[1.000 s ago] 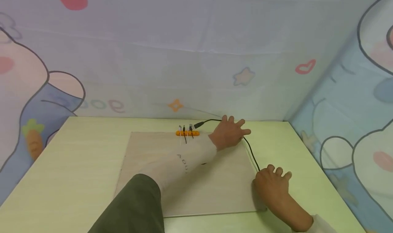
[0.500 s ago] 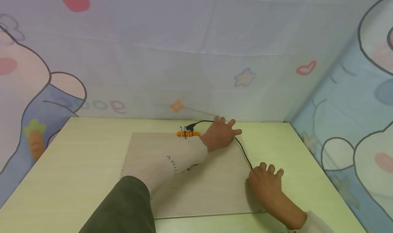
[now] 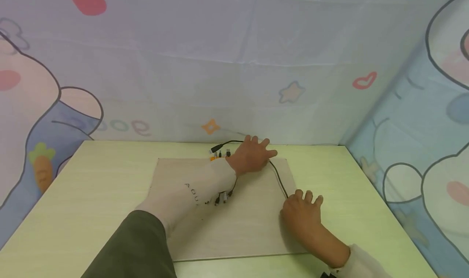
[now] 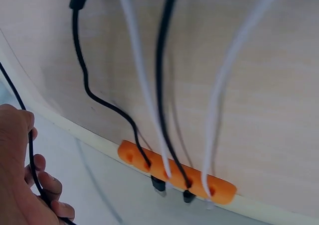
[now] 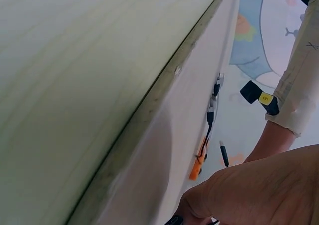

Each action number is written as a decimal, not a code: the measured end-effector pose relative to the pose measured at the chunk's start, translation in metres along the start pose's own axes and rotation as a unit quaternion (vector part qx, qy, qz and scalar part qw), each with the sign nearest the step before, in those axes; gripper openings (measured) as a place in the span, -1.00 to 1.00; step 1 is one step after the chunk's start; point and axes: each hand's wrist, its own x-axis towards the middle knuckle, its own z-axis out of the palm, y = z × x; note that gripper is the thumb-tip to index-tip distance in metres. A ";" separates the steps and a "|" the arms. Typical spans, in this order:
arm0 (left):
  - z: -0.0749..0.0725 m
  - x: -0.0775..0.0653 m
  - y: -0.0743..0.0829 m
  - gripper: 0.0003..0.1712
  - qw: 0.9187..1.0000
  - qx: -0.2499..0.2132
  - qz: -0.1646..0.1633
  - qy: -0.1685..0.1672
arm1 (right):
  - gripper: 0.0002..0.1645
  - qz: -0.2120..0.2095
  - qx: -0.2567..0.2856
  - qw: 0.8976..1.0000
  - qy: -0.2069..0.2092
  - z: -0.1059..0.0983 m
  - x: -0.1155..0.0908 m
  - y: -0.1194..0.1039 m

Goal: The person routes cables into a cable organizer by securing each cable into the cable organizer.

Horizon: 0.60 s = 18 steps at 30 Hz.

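Note:
A black USB cable [image 3: 278,178] stretches between my two hands over the right part of a wooden board [image 3: 264,225]. My left hand [image 3: 252,156] pinches it near the board's back edge; the cable's USB plug [image 3: 217,148] sticks out leftward beyond that hand. In the left wrist view the cable crosses the thumb and fingers. My right hand [image 3: 301,211] grips the cable's near end, and a black connector [image 5: 174,220] shows by its fingertips. Behind my left forearm, an orange cable holder [image 4: 177,170] with black and white cables in its slots is partly hidden in the head view.
Several small connectors [image 3: 224,198] lie on the board below my left sleeve. The board rests on a pale yellow table [image 3: 91,196]. A printed cloth [image 3: 176,66] hangs along the back and right sides.
Both hands have moved left with the cable between them. Its USB plug has passed from the right side of the orange holder to its left side, above it.

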 end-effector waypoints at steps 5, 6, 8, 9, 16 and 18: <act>0.001 -0.007 -0.006 -0.69 1.000 0.008 -0.007 -0.001 | -0.61 -0.003 0.003 1.000 0.002 0.000 0.002 -0.007; 0.000 -0.009 -0.007 -0.69 1.000 0.008 -0.008 -0.004 | -0.62 -0.004 0.002 1.000 0.004 0.000 0.003 -0.008; -0.001 -0.013 -0.009 -0.69 1.000 0.011 -0.009 -0.006 | -0.62 -0.005 0.004 1.000 0.008 0.000 0.003 -0.011; -0.001 -0.015 -0.010 -0.69 1.000 0.010 -0.009 -0.010 | -0.62 -0.007 0.003 1.000 0.011 0.000 0.004 -0.012; -0.005 -0.029 -0.018 -0.71 1.000 0.006 -0.015 -0.014 | -0.63 -0.017 0.002 0.999 0.031 0.002 0.007 -0.021; -0.004 -0.031 -0.020 -0.70 1.000 0.000 -0.020 -0.020 | -0.63 -0.019 0.000 0.999 0.034 0.001 0.008 -0.024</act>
